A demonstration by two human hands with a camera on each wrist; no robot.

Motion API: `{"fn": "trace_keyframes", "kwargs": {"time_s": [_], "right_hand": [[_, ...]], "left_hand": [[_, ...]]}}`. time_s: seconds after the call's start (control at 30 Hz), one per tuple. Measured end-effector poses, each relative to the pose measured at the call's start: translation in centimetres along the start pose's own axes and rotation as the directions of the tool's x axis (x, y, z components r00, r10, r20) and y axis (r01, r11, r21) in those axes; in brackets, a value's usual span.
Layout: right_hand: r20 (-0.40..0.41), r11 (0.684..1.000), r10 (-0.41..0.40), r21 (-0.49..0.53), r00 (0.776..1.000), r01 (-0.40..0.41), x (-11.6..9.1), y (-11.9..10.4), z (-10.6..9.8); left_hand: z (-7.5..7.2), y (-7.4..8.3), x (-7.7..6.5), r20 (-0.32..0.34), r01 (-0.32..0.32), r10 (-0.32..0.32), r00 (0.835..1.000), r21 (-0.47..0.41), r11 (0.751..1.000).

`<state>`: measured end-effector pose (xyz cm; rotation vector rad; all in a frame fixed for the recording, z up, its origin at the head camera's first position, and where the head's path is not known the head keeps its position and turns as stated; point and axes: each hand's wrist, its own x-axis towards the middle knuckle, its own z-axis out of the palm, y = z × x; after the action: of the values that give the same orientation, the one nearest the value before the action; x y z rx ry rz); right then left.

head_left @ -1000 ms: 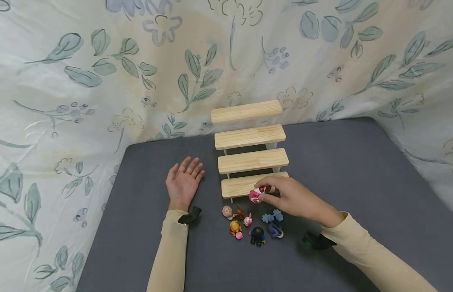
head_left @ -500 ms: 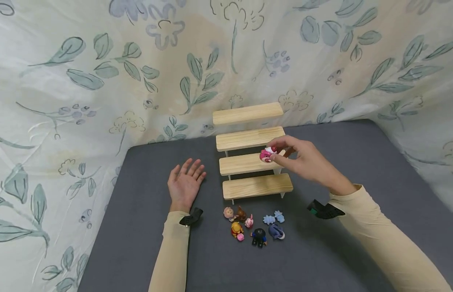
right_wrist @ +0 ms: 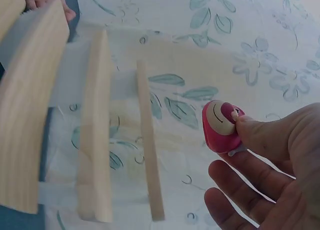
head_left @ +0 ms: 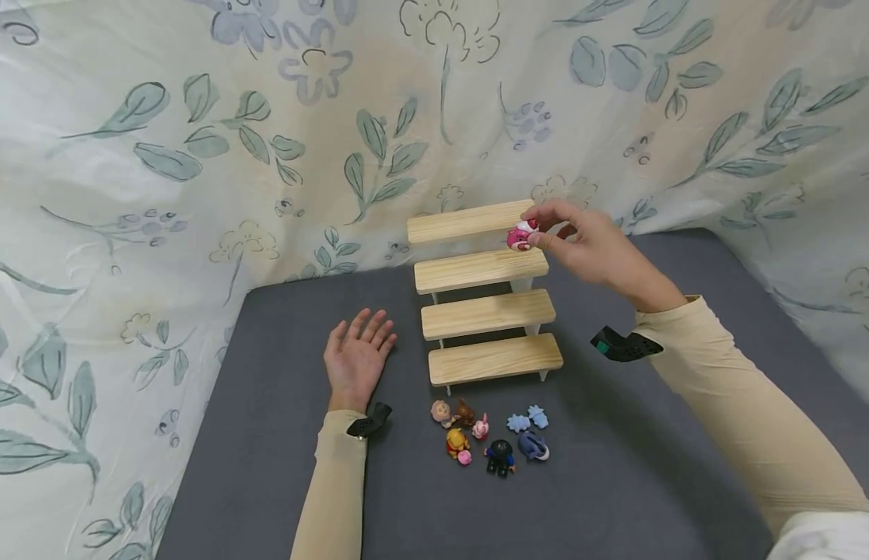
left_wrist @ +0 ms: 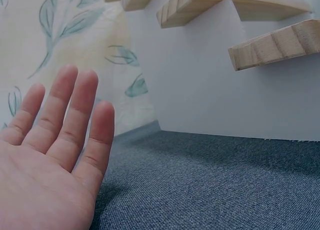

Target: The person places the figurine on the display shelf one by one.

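Observation:
My right hand (head_left: 584,243) pinches a small pink bear figurine (right_wrist: 221,126) between thumb and fingertips. In the head view the pink figurine overlaps the gap between the top two steps of a wooden four-step display stand (head_left: 487,314), near their right end. The right wrist view shows the figurine's cream muzzle and dark nose, with the thumb over one side. My left hand (head_left: 355,359) rests palm up on the grey cloth left of the stand, fingers relaxed and holding nothing. Its palm and fingers (left_wrist: 102,122) also show in the left wrist view, beside the stand's white side panel (left_wrist: 200,85).
In front of the stand lie several small figurines: a yellow bear (head_left: 457,442), a black-haired figure (head_left: 500,456), a purple-blue one (head_left: 533,446), two light-blue pieces (head_left: 528,420) and a pink one (head_left: 480,427). A floral curtain (head_left: 322,140) hangs close behind the stand.
My right hand has lifted the pink bear figurine from the lowest step's level up and back toward the top steps. The left hand stays in place.

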<state>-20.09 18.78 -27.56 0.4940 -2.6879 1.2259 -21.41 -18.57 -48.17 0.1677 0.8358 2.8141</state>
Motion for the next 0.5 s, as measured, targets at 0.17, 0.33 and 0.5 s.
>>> {"fn": "trace_keyframes", "kwargs": {"time_s": [0.17,0.33,0.5], "right_hand": [[-0.065,0.999,-0.015,-0.031,0.998,0.013,1.5,0.1,-0.9],[-0.085,0.998,-0.009,-0.067,0.996,0.004,3.0,0.3,-1.6],[-0.072,0.994,0.028,-0.102,0.997,-0.035,4.2,0.3,-2.0]], "left_hand": [[0.2,0.1,-0.1,-0.027,0.017,-0.016,0.999,0.024,1.000],[0.3,0.1,0.1,-0.115,0.034,-0.030,0.993,0.028,0.999],[0.2,0.1,0.3,-0.163,0.029,-0.026,0.986,0.017,0.999]]}}
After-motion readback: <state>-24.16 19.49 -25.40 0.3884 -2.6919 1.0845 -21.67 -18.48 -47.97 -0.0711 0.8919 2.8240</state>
